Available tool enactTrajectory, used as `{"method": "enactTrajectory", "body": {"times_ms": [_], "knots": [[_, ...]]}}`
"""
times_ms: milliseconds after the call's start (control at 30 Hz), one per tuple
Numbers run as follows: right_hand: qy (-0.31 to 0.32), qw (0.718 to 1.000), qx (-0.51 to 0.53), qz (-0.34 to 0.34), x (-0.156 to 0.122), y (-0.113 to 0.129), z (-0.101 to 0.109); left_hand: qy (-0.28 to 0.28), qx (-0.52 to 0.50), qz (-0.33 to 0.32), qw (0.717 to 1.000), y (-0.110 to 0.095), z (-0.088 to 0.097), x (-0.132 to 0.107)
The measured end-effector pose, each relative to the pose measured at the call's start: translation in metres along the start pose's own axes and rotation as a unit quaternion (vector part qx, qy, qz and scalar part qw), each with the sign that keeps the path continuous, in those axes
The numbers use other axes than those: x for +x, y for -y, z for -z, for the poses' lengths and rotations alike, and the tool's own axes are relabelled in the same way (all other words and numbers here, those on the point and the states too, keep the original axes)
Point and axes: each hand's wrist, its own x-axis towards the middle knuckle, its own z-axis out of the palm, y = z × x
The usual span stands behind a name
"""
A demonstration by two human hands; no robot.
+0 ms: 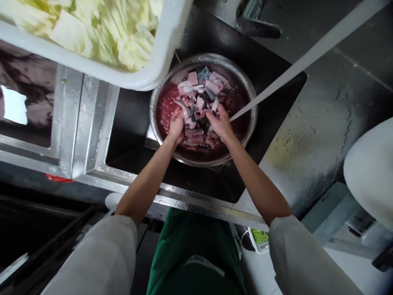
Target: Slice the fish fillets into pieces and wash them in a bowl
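A round metal bowl (245, 88) stands in a dark sink (129, 123). It holds red, bloody water and several pink and grey cut fish pieces (199, 92). My left hand (176, 126) is in the bowl with its fingers curled into the pieces at the left. My right hand (220, 123) is also in the bowl, its fingers closed around pieces at the middle. A white stream of water (294, 69) runs diagonally from the upper right into the bowl beside my right hand.
A white plastic tub (159, 61) of cut cabbage (116, 28) overhangs the sink's upper left. The steel sink rim (196, 200) lies near me. A wet steel counter (322, 123) extends right. A small basket of green pieces (259, 237) sits below.
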Motion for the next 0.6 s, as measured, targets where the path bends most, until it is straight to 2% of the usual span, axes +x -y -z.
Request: {"method": "enactTrajectory", "body": {"times_ms": [67, 133, 200, 267, 367, 467, 600], "knots": [[0.008, 0.999, -0.022, 0.032, -0.013, 0.01, 0.006, 0.003, 0.07, -0.059, 0.996, -0.01, 0.007, -0.012], [0.029, 0.995, -0.068, 0.069, -0.029, 0.013, 0.008, 0.051, 0.196, -0.109, 0.973, -0.02, 0.016, -0.026], [0.048, 0.986, -0.132, 0.092, -0.043, 0.011, 0.004, 0.078, 0.335, -0.147, 0.927, -0.027, 0.021, -0.038], [0.059, 0.975, -0.195, 0.09, -0.052, 0.006, -0.007, 0.064, 0.443, -0.175, 0.877, -0.028, 0.018, -0.045], [0.073, 0.963, -0.25, 0.067, -0.055, -0.004, -0.028, 0.056, 0.523, -0.181, 0.831, -0.016, 0.001, -0.044], [0.089, 0.957, -0.269, 0.056, -0.05, -0.009, -0.043, 0.061, 0.537, -0.162, 0.826, 0.003, -0.012, -0.035], [0.126, 0.944, -0.3, 0.047, -0.041, -0.002, -0.051, 0.076, 0.547, -0.133, 0.823, 0.018, -0.003, -0.022]]}}
